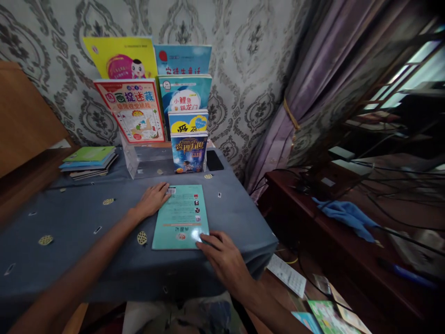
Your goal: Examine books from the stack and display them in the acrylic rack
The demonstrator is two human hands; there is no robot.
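Note:
A teal book (181, 215) lies flat on the cloth-covered table in front of me, its printed text upside down from my side. My left hand (155, 198) rests at its upper left corner, fingers stretched out and touching the edge near the barcode. At the lower right corner, my right hand (224, 257) lays its fingertips on the cover, fingers apart. Behind the book stands a clear acrylic rack (151, 168). It bears a red-bordered picture book (135, 116), a yellow book (125, 58), a dark blue book (188, 153) and several others in tiers.
A stack of books (91, 160) sits at the table's back left. A black phone (214, 160) lies right of the rack. Beyond the table's right edge are a dark red desk (313, 232) with cables and a blue cloth (347, 215). Books and papers (330, 315) lie on the floor.

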